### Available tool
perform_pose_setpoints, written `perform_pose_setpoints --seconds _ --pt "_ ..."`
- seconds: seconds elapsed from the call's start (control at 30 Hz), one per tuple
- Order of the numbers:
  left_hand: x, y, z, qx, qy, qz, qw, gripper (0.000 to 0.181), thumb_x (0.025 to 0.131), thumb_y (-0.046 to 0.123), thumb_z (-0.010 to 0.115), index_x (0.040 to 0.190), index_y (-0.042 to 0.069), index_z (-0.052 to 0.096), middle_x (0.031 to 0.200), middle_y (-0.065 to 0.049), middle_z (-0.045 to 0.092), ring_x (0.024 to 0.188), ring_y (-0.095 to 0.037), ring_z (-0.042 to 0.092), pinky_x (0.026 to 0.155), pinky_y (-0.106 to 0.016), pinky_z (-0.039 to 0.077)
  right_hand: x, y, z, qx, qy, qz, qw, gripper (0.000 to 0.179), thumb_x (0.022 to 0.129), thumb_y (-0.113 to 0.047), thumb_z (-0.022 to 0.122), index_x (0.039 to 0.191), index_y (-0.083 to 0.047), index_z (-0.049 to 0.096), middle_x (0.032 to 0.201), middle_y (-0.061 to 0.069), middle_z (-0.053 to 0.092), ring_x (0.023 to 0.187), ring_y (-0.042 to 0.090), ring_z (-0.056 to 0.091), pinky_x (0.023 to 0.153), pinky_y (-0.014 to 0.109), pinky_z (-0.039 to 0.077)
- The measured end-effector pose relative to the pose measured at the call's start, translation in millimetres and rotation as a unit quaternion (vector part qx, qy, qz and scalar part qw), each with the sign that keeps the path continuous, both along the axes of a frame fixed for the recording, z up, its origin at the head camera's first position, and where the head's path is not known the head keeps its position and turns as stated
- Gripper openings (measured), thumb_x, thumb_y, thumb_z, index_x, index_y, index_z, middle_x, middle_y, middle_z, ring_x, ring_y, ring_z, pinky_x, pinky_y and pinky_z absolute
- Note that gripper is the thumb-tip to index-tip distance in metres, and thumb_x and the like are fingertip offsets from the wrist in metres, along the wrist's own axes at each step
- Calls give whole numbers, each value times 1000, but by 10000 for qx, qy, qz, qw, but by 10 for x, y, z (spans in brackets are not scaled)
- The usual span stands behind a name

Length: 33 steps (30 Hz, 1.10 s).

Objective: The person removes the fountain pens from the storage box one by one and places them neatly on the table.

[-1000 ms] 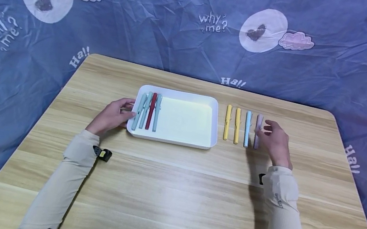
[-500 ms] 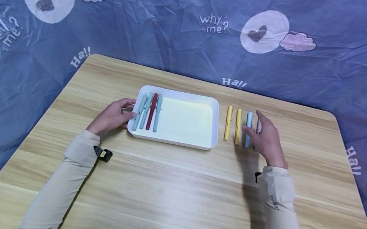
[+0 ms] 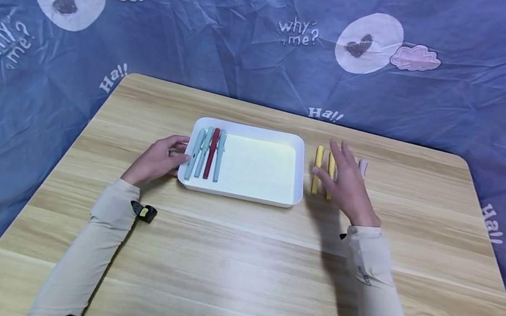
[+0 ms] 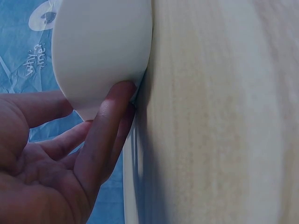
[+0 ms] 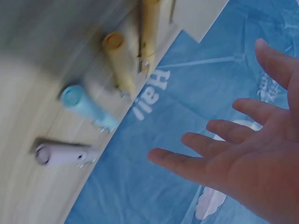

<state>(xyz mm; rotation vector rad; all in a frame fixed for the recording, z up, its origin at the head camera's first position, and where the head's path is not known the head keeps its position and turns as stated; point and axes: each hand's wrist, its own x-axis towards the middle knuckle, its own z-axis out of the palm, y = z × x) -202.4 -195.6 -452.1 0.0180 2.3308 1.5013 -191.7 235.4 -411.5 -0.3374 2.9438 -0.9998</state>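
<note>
My left hand (image 3: 156, 159) grips the left end of a white tray (image 3: 258, 167), its thumb at the rim; the left wrist view has the fingers against the tray's end wall (image 4: 105, 51). At the tray's left side lie a red pen (image 3: 211, 153) and three pale teal pens (image 3: 195, 154). My right hand (image 3: 348, 189) hovers with fingers spread over the pens right of the tray, holding nothing. Those are two yellow pens (image 3: 317, 170), a light blue pen (image 5: 88, 106) hidden beneath the hand in the head view, and a lilac pen (image 3: 362, 167), partly covered.
A wooden table (image 3: 233, 267) carries everything. Behind its far edge hangs a blue printed cloth (image 3: 231, 52). The loose pens lie in a row near the tray's right wall, roughly parallel to it.
My right hand has moved left from beside the lilac pen, over the light blue pen, towards the yellow ones, its fingers spreading. My left hand and the pens stay put.
</note>
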Motion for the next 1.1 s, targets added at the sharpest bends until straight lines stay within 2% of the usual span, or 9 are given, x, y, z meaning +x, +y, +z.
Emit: perform_pose_setpoints --seconds 0.07,0.23,0.5,0.63,0.8,1.1 --pt "1 1 5 -3 -3 -1 10000 58 107 12 56 160 1 34 148 -25 49 129 -39 57 81 -31 62 -13 -66 15 17 68 82 9999 74 104 -21 66 163 1 26 168 29 13 155 46 14 126 61 2" --pt "0 -4 5 -8 -13 -3 10000 58 107 12 56 159 1 34 149 -25 49 129 -39 57 79 -29 62 -55 -225 65 102 43 235 9997 73 105 -23 64 163 0 26 169 28 13 155 44 14 124 62 19" --pt "0 -7 9 -36 -58 26 10000 58 107 13 57 159 2 35 148 -24 49 128 -38 58 80 -30 62 -117 -447 99 252 -15 450 9987 73 105 -27 64 164 -5 26 170 26 11 155 46 10 125 62 15" --pt "-4 -7 14 -53 -62 38 10000 58 107 13 57 160 3 35 148 -24 50 127 -38 58 78 -29 62 -146 -555 100 300 95 501 9983 72 105 -25 65 163 -4 29 169 27 15 155 45 14 124 62 18" --pt "-7 -13 19 -49 -48 16 10000 58 107 14 57 160 3 35 148 -24 49 127 -38 58 78 -28 62 -193 -702 116 280 171 420 9986 70 104 -22 66 161 0 32 166 28 23 155 41 21 124 57 25" --pt "-9 -6 18 7 -35 22 10000 57 107 12 56 159 2 36 148 -24 49 127 -38 58 79 -30 62 -268 -943 115 221 -18 161 9996 68 102 -20 69 159 2 37 161 26 37 151 38 32 122 52 31"
